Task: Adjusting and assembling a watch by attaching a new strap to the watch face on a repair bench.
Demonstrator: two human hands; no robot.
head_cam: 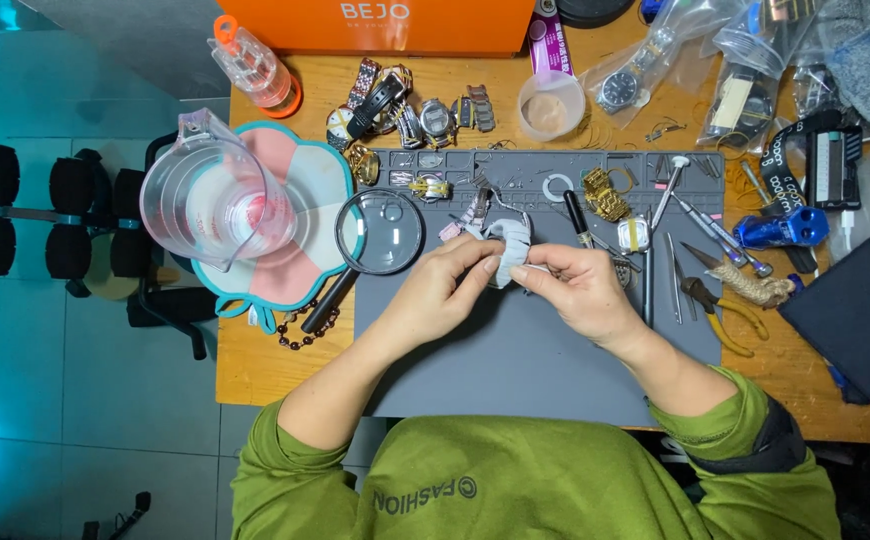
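Note:
Both hands meet over the grey work mat (pixel 515 350). My left hand (pixel 435 290) and my right hand (pixel 575 285) pinch a small white-grey cloth or watch band (pixel 510 245) between fingertips; a thin metal piece sticks out above it. A black-handled magnifying glass (pixel 380 235) lies just left of my left hand. Small screwdrivers (pixel 670 200) and a gold watch bracelet (pixel 605 192) lie just beyond my right hand.
A clear measuring jug (pixel 215 200) stands on a flower-shaped coaster at left. Several watches (pixel 405 115) and a small plastic cup (pixel 550 105) lie at the back by an orange box (pixel 385 25). Yellow-handled pliers (pixel 720 310), a blue tool (pixel 780 228) and a dark cloth (pixel 860 305) sit at right.

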